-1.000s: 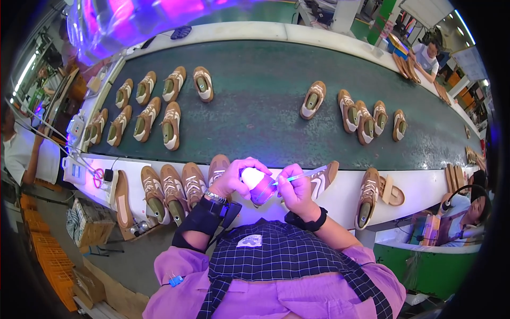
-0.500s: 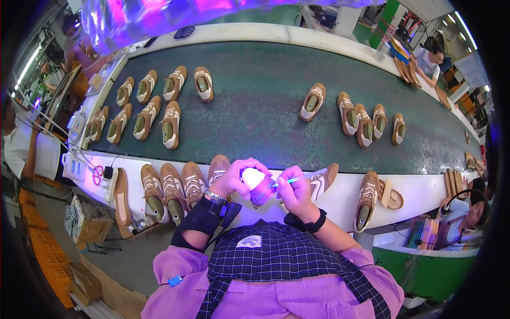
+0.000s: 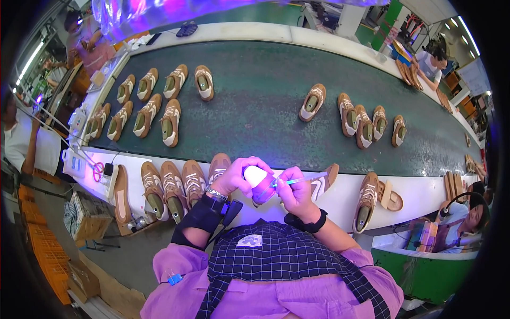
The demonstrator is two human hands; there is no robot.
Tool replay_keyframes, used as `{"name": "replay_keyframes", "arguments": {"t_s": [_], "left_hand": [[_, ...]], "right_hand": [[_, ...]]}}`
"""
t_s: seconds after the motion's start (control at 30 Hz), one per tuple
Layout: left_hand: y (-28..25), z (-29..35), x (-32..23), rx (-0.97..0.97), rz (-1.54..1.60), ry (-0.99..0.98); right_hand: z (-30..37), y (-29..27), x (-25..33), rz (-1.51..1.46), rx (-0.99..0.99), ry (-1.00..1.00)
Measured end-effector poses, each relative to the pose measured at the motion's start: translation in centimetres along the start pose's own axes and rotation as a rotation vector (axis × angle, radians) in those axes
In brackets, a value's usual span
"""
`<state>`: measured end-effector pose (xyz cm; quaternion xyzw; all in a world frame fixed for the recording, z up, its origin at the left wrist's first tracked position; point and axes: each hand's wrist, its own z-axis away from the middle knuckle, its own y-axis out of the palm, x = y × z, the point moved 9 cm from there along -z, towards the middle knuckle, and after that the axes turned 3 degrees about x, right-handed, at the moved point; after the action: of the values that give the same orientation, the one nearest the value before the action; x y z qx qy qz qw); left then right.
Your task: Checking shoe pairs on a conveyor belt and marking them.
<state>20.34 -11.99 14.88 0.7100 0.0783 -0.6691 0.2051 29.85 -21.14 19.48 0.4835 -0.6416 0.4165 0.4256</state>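
My left hand is wrapped round a shoe held over the near edge of the bench. One end of that shoe looks bright white under purple light, and the rest is partly hidden by my fingers. In a pinch, my right hand holds a slim stick-like tool, its shaft pointing out to the right. The tool's tip is at the shoe's side, but I cannot tell if it touches. Several brown-and-white sneakers stand beside my left hand, and another sneaker lies just beyond my right hand.
A dark green conveyor belt carries several more sneakers. To the right on the white ledge are a single sneaker and a sandal-like sole. Red-handled scissors lie at left. A glowing plastic-covered lamp hangs above. Other people work around.
My hands, the shoe and the tool stay in nearly the same place. The whole view has shifted very slightly.
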Motion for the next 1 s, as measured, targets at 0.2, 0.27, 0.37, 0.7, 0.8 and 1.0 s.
{"name": "replay_keyframes", "arguments": {"t_s": [0.2,0.27,0.37,0.7,0.8,1.0], "left_hand": [[-0.1,0.0,0.4,-0.002,0.023,-0.002],[-0.2,-0.1,0.6,0.001,0.022,0.001],[-0.4,0.0,1.0,-0.009,0.051,-0.002],[-0.5,-0.1,0.9,-0.003,0.043,0.016],[-0.5,-0.1,0.9,-0.003,0.046,0.009],[-0.4,-0.3,0.7,0.007,0.054,0.009]], "right_hand": [[0.0,0.3,0.6,0.035,0.035,-0.050],[-0.1,0.4,0.7,0.015,0.043,-0.053],[-0.3,0.4,0.8,0.045,0.018,-0.033],[-0.4,0.6,1.1,0.052,0.038,-0.073],[-0.6,0.8,2.0,0.127,0.042,-0.132],[-0.6,0.9,2.6,0.194,0.072,-0.201]]}}
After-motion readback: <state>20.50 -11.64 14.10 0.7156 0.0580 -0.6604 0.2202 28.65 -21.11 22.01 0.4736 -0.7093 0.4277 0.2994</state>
